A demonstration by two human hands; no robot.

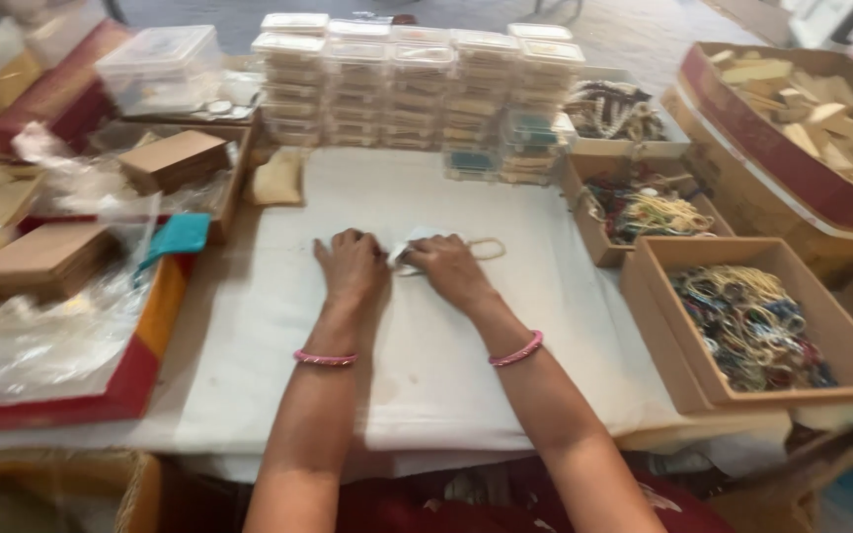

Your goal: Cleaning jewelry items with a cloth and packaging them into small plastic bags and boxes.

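1. Desk [426, 395], cloth-covered, carries it all. Left hand [350, 268] and right hand [451, 266] lie near its middle, fingers curled down and pinching a small white pouch [415, 240] with a pale cord loop [487, 249] trailing to the right. Both hands are closed on it, pressing it to the cloth.
2. Risk, as I judge it: the loop lies loose beside the right hand; a drag of the wrist could snag it and pull the pouch askew.
3. Red-lined crate [792, 148], far right corner: pale wooden blocks heaped inside.
4. Cardboard box [663, 326], right edge, nearest: tangled bangles or threads, many colours. It sits close to the right elbow; a wide sweep might knock it.
5. Second cardboard box [584, 212] behind it: more mixed beads, blurred.
6. Stacked clear plastic boxes [417, 89], far edge: contents pale, unclear. Tall stacks; a jolt to the desk might topple them.
7. Clear lidded tub [160, 64], far left corner: contents not readable.
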